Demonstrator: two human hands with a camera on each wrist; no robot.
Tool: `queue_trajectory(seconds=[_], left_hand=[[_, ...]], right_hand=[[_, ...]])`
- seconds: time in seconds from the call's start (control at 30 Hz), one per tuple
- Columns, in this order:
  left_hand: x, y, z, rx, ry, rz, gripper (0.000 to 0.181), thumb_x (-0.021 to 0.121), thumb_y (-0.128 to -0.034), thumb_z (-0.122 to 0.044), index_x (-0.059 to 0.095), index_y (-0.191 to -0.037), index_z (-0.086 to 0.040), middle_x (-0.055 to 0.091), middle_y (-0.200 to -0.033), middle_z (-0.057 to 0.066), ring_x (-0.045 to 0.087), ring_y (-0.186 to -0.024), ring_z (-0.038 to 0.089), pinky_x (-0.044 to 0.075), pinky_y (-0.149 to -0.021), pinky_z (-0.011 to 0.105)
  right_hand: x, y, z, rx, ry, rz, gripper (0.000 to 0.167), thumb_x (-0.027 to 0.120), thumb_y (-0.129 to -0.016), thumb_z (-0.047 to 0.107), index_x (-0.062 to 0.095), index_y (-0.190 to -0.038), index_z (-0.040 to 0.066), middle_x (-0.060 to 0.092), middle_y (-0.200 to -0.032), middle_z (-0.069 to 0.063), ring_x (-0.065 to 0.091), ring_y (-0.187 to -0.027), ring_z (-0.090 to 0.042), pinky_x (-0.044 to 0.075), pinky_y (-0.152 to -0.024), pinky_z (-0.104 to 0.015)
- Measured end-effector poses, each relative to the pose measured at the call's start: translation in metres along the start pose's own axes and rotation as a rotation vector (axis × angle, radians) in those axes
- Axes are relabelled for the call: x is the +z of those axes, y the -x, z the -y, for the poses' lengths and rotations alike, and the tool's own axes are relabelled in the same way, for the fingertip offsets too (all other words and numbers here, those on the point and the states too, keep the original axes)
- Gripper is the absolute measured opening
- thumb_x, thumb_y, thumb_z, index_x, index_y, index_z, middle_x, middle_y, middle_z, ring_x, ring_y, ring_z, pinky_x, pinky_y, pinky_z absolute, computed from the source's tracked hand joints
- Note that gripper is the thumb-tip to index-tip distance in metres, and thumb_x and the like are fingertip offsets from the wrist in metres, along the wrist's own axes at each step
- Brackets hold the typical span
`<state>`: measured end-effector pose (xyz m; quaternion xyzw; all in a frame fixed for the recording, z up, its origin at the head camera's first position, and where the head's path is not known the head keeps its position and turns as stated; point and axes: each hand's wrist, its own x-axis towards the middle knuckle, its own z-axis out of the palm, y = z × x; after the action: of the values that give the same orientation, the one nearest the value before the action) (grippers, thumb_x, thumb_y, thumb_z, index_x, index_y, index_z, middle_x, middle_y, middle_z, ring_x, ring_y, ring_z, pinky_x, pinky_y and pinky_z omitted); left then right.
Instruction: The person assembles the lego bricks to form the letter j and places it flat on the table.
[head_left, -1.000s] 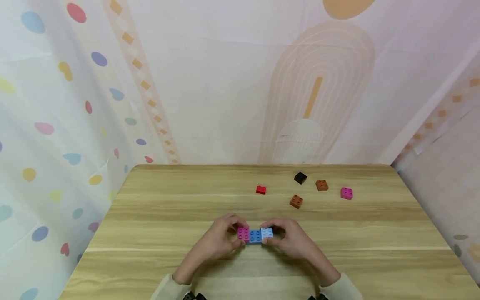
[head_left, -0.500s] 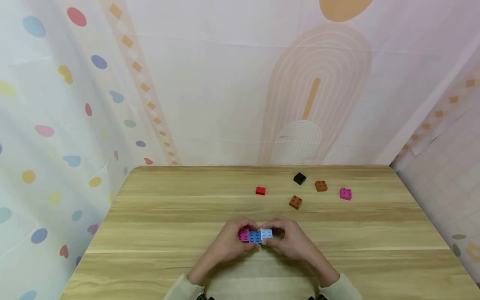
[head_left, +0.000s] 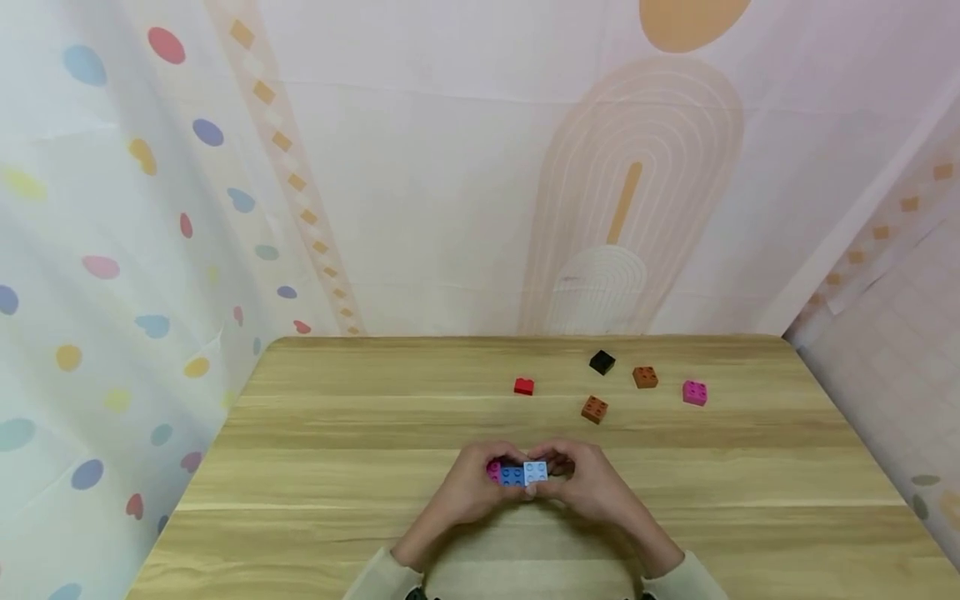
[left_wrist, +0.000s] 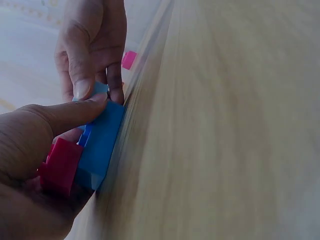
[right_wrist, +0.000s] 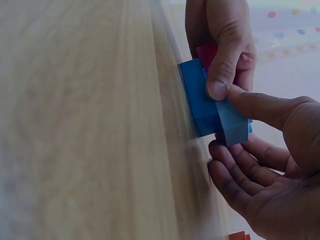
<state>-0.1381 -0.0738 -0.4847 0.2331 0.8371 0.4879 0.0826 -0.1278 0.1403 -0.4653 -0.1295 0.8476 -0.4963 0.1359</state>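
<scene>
Near the front middle of the table, both hands hold a joined row of bricks. A blue brick [head_left: 512,476] lies under a magenta brick [head_left: 493,472] on the left and a light blue brick [head_left: 536,472] on the right. My left hand [head_left: 473,485] wraps round the magenta end, its thumb [left_wrist: 80,114] reaching along the blue brick [left_wrist: 101,145] toward the light blue one. My right hand [head_left: 592,481] pinches the light blue brick [right_wrist: 233,123] between thumb and fingers. The fingertips of both hands meet around it.
Behind the hands lie a red brick [head_left: 523,387], a black brick [head_left: 602,362], two orange-brown bricks [head_left: 595,409] and a loose magenta brick [head_left: 695,392] on the wooden table [head_left: 337,417]. A patterned curtain [head_left: 450,208] hangs behind the table's back edge.
My left hand has slid right along the bricks, covering more of the magenta one, until its fingertips meet the right hand's. The right hand has stayed at the light blue brick.
</scene>
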Motion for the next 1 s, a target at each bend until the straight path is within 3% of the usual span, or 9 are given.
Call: queue_trajectory(seconds=[0.23,0.43,0.6,0.87,1.0], left_hand=[[-0.005,0.005,0.003,-0.036,0.036,0.011,0.027,0.090,-0.0788,-0.018,0.078,-0.103,-0.020,0.076,-0.107,-0.006,0.065,-0.104,0.012,0.049,-0.094,0.027],[-0.004,0.003,0.003,-0.023,0.036,0.003,0.028,0.091,-0.0782,-0.017,0.078,-0.103,-0.018,0.077,-0.108,-0.003,0.065,-0.103,0.012,0.050,-0.091,0.026],[-0.002,0.000,0.001,-0.022,0.025,0.003,0.030,0.092,-0.0762,-0.015,0.077,-0.102,-0.016,0.077,-0.105,-0.001,0.064,-0.097,0.011,0.051,-0.086,0.025],[-0.004,0.001,0.000,-0.065,0.009,-0.005,0.031,0.092,-0.0752,-0.015,0.078,-0.102,-0.016,0.076,-0.106,-0.002,0.064,-0.098,0.011,0.051,-0.087,0.026],[-0.003,-0.001,0.000,-0.078,-0.002,0.001,0.031,0.092,-0.0757,-0.015,0.078,-0.103,-0.017,0.076,-0.108,-0.003,0.063,-0.101,0.011,0.050,-0.091,0.027]], right_hand=[[0.004,0.001,-0.001,-0.048,0.021,0.029,0.036,0.086,-0.084,0.028,0.072,-0.116,0.018,0.071,-0.107,0.000,0.063,-0.095,-0.016,0.052,-0.081,-0.023],[-0.002,0.003,0.001,-0.065,0.053,0.043,0.033,0.082,-0.088,0.033,0.072,-0.118,0.021,0.071,-0.106,0.005,0.064,-0.096,-0.013,0.053,-0.084,-0.024],[-0.009,0.003,0.002,-0.059,0.070,0.033,0.033,0.078,-0.092,0.034,0.071,-0.119,0.016,0.073,-0.108,0.003,0.066,-0.098,-0.014,0.055,-0.089,-0.031],[-0.019,0.001,0.001,-0.112,0.141,-0.029,0.038,0.077,-0.092,0.030,0.070,-0.125,0.011,0.073,-0.120,-0.004,0.067,-0.109,-0.022,0.056,-0.095,-0.041],[-0.028,0.003,0.000,-0.087,0.167,-0.090,0.040,0.078,-0.092,0.029,0.069,-0.127,0.012,0.072,-0.125,-0.003,0.066,-0.114,-0.026,0.054,-0.099,-0.046]])
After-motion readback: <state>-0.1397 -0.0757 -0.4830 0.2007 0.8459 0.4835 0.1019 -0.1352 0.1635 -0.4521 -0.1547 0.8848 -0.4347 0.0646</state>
